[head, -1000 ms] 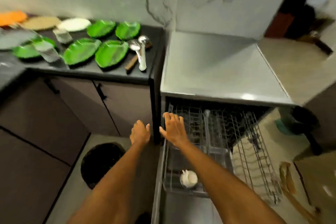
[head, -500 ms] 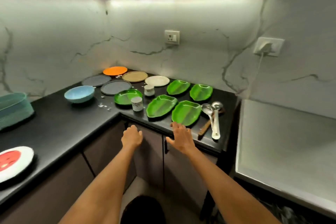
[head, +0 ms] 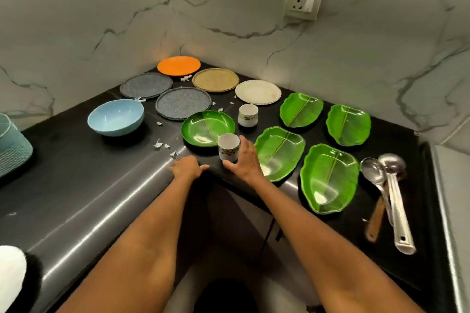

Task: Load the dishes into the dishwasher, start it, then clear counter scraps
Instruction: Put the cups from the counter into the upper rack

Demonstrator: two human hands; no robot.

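A small white cup with a floral band [head: 228, 147] stands near the front edge of the black counter [head: 76, 173]. My right hand [head: 245, 160] is spread round it, fingers against its right side and thumb just in front of its base, not closed on it. My left hand [head: 187, 168] rests flat on the counter edge to the cup's left. A second white cup [head: 248, 115] stands behind it. Around them lie a round green plate [head: 203, 127], several green leaf-shaped plates [head: 329, 178], and white scraps [head: 159, 145]. The dishwasher is out of view.
At the back lie an orange plate [head: 178, 65], two grey plates [head: 183, 102], a tan plate [head: 215, 79] and a white plate [head: 257, 91]. A blue bowl [head: 115, 117] sits at the left, ladles [head: 391, 185] at the right, a teal rack [head: 12, 145] at far left.
My view swung from the open dishwasher rack up to the counter. Both hands moved forward over the counter edge, and the right hand came up beside the floral cup.
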